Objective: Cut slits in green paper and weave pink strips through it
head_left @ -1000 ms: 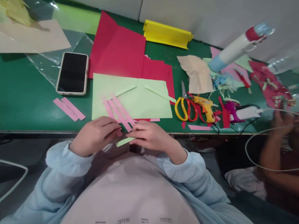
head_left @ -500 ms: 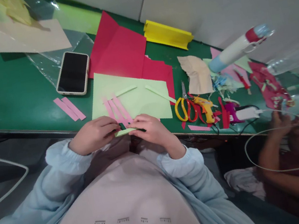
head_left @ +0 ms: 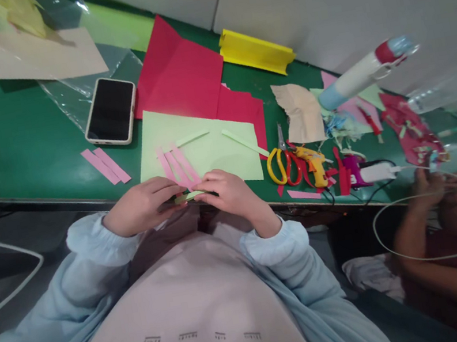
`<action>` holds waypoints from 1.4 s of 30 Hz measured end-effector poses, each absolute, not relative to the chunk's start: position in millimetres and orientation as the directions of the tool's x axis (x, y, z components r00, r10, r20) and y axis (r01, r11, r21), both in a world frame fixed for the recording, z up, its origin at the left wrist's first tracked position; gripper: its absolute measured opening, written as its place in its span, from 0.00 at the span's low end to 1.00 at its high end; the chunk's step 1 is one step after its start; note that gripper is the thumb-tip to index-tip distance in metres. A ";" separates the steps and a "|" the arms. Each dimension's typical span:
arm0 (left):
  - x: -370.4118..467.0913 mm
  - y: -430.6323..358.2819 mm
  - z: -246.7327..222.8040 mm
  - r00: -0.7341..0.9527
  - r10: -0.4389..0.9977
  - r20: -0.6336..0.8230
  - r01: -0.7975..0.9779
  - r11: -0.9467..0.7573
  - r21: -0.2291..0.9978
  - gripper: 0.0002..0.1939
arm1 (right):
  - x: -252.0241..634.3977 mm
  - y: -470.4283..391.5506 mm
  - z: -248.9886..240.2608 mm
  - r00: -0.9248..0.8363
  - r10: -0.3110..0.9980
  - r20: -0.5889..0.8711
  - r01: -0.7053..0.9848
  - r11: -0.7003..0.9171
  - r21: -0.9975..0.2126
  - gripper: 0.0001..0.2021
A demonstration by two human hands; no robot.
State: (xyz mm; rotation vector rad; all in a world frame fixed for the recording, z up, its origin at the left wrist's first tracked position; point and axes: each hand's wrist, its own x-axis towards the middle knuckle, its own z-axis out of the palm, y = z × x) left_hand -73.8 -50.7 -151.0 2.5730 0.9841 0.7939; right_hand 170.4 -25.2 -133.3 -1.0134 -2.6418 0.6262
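Between my fingertips, at the table's front edge, is a narrow light-green paper strip point(head_left: 188, 197). My left hand point(head_left: 148, 203) pinches its left end, and my right hand point(head_left: 228, 194) grips the right end between thumb and fingers. Just beyond the hands, several pink paper strips point(head_left: 175, 165) lie side by side on a light-green paper sheet point(head_left: 221, 154). Another green strip point(head_left: 192, 139) lies at their far ends, and one more green strip point(head_left: 245, 143) rests at the sheet's right. Two pink strips point(head_left: 105, 166) are on the table to the left.
A phone point(head_left: 111, 110) lies at the left, red paper point(head_left: 181, 74) behind the sheet. Scissors point(head_left: 283, 163), a yellow glue gun point(head_left: 315, 165) and a bottle point(head_left: 361, 76) are at the right. A co-worker's hands point(head_left: 442, 188) are at far right, near a white cable point(head_left: 377, 233).
The green strip in my hands has tilted and shows a narrower face. Both hands have shifted only slightly.
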 end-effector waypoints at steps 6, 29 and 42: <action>-75.0 -49.3 -142.4 0.643 0.679 0.355 0.509 -0.725 0.464 0.15 | 167.7 -27.6 -127.8 -0.738 0.672 0.063 0.610 0.703 -0.366 0.15; -57.3 -21.7 -138.2 0.773 0.621 0.129 0.569 -0.769 0.293 0.15 | 171.7 -50.5 -142.8 -0.690 0.676 0.259 0.626 0.737 -0.255 0.17; -59.6 -19.9 -145.1 0.734 0.659 0.162 0.594 -0.739 0.317 0.17 | 170.7 -50.3 -141.7 -0.706 0.697 0.121 0.650 0.707 -0.279 0.16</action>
